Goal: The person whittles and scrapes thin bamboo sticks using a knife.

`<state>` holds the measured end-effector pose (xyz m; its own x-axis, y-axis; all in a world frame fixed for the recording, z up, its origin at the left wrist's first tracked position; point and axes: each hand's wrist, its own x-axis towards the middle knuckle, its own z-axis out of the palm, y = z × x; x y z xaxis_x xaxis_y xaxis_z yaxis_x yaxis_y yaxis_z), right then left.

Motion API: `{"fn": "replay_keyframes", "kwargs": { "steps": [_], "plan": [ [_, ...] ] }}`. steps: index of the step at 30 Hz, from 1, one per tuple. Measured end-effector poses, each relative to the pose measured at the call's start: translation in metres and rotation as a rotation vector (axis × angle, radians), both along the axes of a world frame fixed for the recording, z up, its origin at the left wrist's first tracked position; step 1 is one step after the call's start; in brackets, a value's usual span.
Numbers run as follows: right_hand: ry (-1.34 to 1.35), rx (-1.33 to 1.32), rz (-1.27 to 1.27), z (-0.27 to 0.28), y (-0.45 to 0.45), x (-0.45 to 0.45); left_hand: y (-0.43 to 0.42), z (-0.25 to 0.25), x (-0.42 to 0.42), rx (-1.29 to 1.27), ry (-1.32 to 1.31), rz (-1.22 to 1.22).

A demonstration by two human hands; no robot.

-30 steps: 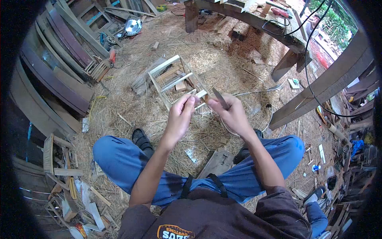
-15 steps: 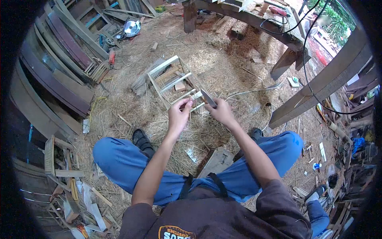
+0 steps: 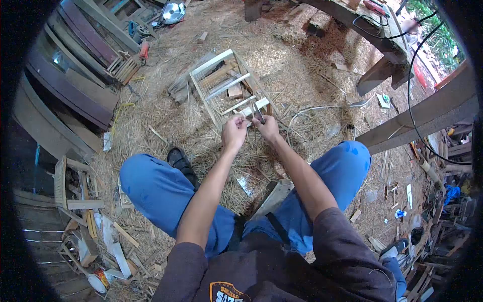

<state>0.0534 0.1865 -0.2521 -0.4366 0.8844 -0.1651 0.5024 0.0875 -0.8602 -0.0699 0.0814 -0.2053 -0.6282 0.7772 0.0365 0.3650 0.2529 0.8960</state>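
Note:
My right hand (image 3: 267, 129) is closed round the handle of a knife (image 3: 256, 111), its broad blade pointing away from me. Close beside it, my left hand (image 3: 234, 133) is pinched; what sits between its fingertips is too small to make out, perhaps a thin strip. Just beyond both hands a pale wooden frame (image 3: 227, 54) with crossbars lies on the straw-covered ground. Inside that frame rests a small wood block (image 3: 235, 91).
Dark curved boards (image 3: 70, 95) lean at the left. A circular saw (image 3: 172, 13) lies at the back left. A workbench (image 3: 375, 43) and a slanting post (image 3: 427, 118) stand at the right, with a black cable (image 3: 410, 95) hanging there. Wood scraps litter both sides.
My hands have drawn closer together, and the knife blade now points more directly away from me. The view has shifted slightly. The wooden frame appears unmoved on the ground.

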Motion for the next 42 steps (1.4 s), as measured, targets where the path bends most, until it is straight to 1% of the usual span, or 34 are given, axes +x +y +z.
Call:
{"fn": "replay_keyframes", "kwargs": {
  "steps": [1, 2, 5, 8, 11, 12, 15, 16, 19, 20, 22, 24, 25, 26, 28, 29, 31, 35, 36, 38, 39, 42],
  "plan": [
    [0.032, 0.036, -0.02, 0.003, -0.001, -0.001, 0.004, -0.004, 0.0, 0.029, -0.02, 0.025],
    [0.066, 0.117, -0.037, 0.008, -0.004, -0.002, 0.007, -0.006, -0.002, -0.029, -0.059, 0.009],
    [0.08, -0.02, -0.071, 0.057, -0.017, 0.005, 0.006, 0.013, 0.002, -0.007, 0.046, 0.067],
    [0.192, 0.08, -0.058, 0.056, -0.012, 0.018, 0.002, 0.025, -0.002, 0.01, 0.009, 0.06],
    [0.147, 0.193, -0.114, 0.09, -0.02, 0.036, 0.003, 0.013, -0.014, 0.132, -0.055, -0.028],
    [0.12, 0.141, -0.136, 0.104, -0.025, 0.041, 0.001, 0.019, -0.017, 0.09, -0.136, -0.042],
    [0.211, 0.115, -0.12, 0.098, -0.022, 0.053, -0.012, 0.067, -0.007, 0.169, -0.302, -0.085],
    [0.254, 0.092, -0.067, 0.116, -0.029, 0.059, -0.019, 0.089, -0.002, 0.137, -0.359, -0.13],
    [0.322, 0.018, -0.028, 0.161, -0.048, 0.069, -0.034, 0.134, 0.026, 0.154, -0.372, -0.289],
    [0.385, -0.066, -0.012, 0.193, -0.061, 0.073, -0.039, 0.145, 0.037, 0.199, -0.334, -0.355],
    [0.447, -0.111, 0.031, 0.247, -0.078, 0.082, -0.051, 0.164, 0.057, 0.289, -0.255, -0.486],
    [0.516, -0.07, 0.058, 0.257, -0.079, 0.089, -0.068, 0.186, 0.073, 0.299, -0.473, -0.509],
    [0.506, -0.061, 0.047, 0.264, -0.079, 0.092, -0.072, 0.192, 0.077, 0.305, -0.579, -0.521],
    [0.497, -0.053, 0.034, 0.274, -0.081, 0.095, -0.074, 0.193, 0.074, 0.261, -0.556, -0.555],
    [0.487, -0.145, -0.027, 0.291, -0.083, 0.1, -0.077, 0.201, 0.077, 0.25, -0.604, -0.57],
    [0.53, -0.119, -0.04, 0.291, -0.082, 0.101, -0.08, 0.205, 0.078, 0.239, -0.629, -0.576],
    [0.615, -0.065, -0.065, 0.29, -0.079, 0.101, -0.084, 0.211, 0.084, 0.251, -0.782, -0.565],
    [0.627, -0.037, -0.042, 0.29, -0.082, 0.099, -0.089, 0.216, 0.08, 0.209, -1.02, -0.594],
    [0.607, -0.067, -0.017, 0.292, -0.083, 0.1, -0.089, 0.217, 0.079, 0.201, -1.072, -0.595],
    [0.565, -0.127, 0.033, 0.295, -0.086, 0.101, -0.09, 0.217, 0.08, 0.193, -1.068, -0.581],
    [0.555, -0.104, 0.027, 0.294, -0.085, 0.101, -0.091, 0.217, 0.081, 0.19, -1.066, -0.573],
    [0.543, -0.06, 0.004, 0.287, -0.085, 0.101, -0.091, 0.218, 0.088, 0.151, -0.869, -0.509]
  ]
}}
